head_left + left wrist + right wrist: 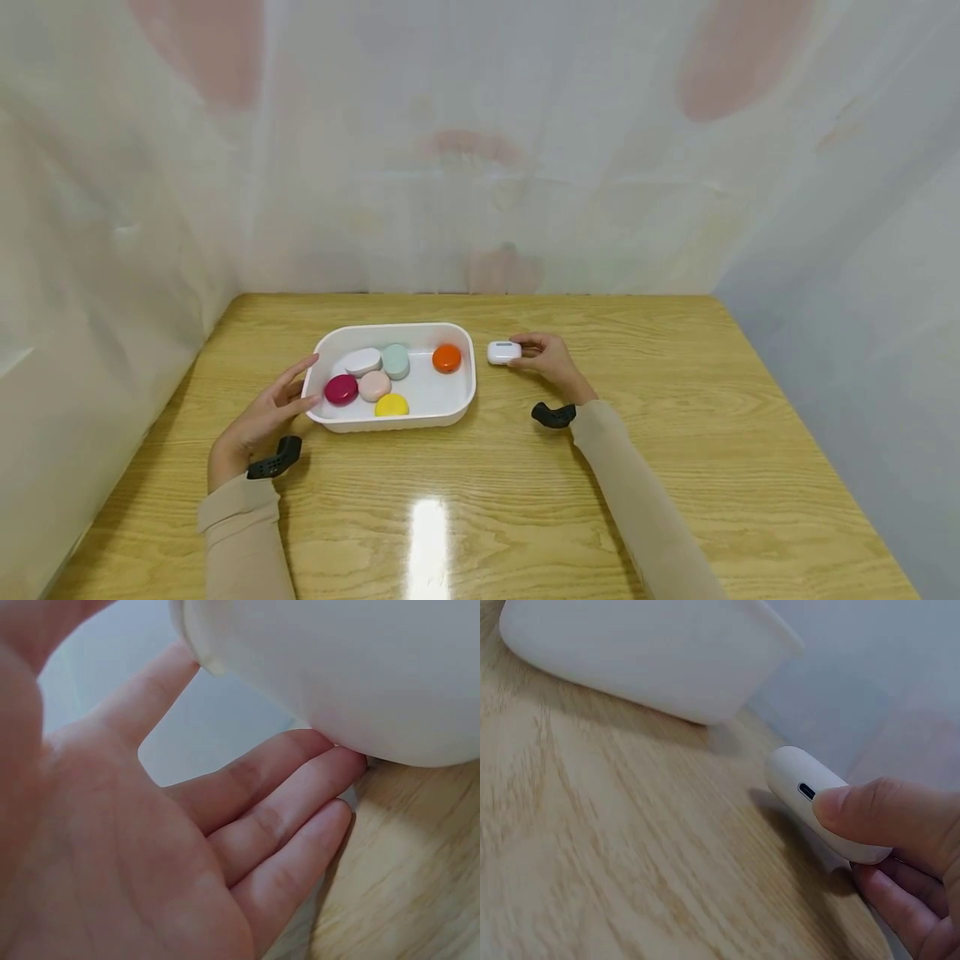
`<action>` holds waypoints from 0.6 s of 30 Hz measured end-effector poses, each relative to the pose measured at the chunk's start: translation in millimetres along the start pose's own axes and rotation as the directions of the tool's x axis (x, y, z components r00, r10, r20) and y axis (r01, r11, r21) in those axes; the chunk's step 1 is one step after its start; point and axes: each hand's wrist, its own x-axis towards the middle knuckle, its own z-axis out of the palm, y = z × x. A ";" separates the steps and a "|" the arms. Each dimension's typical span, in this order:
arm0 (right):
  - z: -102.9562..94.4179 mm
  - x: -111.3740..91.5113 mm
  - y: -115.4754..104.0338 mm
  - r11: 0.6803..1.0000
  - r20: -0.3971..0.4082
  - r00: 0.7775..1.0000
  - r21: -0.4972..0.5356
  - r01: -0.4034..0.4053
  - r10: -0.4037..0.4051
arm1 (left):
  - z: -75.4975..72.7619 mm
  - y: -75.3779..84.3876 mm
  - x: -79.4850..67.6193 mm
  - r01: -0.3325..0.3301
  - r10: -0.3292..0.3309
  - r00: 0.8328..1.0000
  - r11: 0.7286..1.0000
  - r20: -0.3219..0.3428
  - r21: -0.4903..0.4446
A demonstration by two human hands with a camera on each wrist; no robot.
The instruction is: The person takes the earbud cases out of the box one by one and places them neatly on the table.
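Observation:
A white earbud case (503, 352) is pinched between the thumb and fingers of my right hand (546, 358), just right of the tray. Its charging port shows beside the thumb in the right wrist view, and a shadow lies below the case (810, 795). My left hand (258, 417) is spread at the left end of a white tray (420, 422), fingers fairly straight and touching its outer wall and rim. Inside the tray lie several smooth rounded pieces: white (363, 361), mint (396, 362), dark red (341, 389), pale pink (374, 385), yellow (392, 405) and orange (447, 358).
The wooden table (480, 492) carries the tray near its far side. A pale sheet (480, 208) hangs right behind the table's back edge, with more sheeting at both sides. Black wrist devices (553, 415) sit at both cuffs.

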 end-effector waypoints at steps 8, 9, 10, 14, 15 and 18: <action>3.9 4.5 0.4 0.994 0.007 0.999 -0.105 0.042 -0.041 | 0.6 -0.1 -0.9 0.029 -0.028 0.999 0.999 -0.018 0.025; 4.1 5.5 0.7 0.992 0.010 0.999 -0.116 0.048 -0.047 | 0.6 0.5 -1.4 0.032 -0.032 0.999 0.999 -0.019 0.026; 4.3 6.4 0.9 0.991 0.011 0.999 -0.127 0.050 -0.049 | 0.5 1.1 -1.9 0.035 -0.035 0.999 0.999 -0.019 0.027; 3.6 8.7 2.5 0.991 0.019 0.999 -0.129 0.034 -0.032 | 0.4 2.4 -2.7 0.041 -0.040 0.999 0.999 -0.022 0.026; 3.4 8.8 3.0 0.991 0.020 0.999 -0.128 0.029 -0.027 | 0.5 2.7 -2.6 0.043 -0.042 0.999 0.999 -0.022 0.031; 2.6 8.7 4.6 0.991 0.027 0.999 -0.128 0.031 -0.027 | 0.9 2.4 -1.5 0.036 -0.036 0.999 0.999 -0.016 0.033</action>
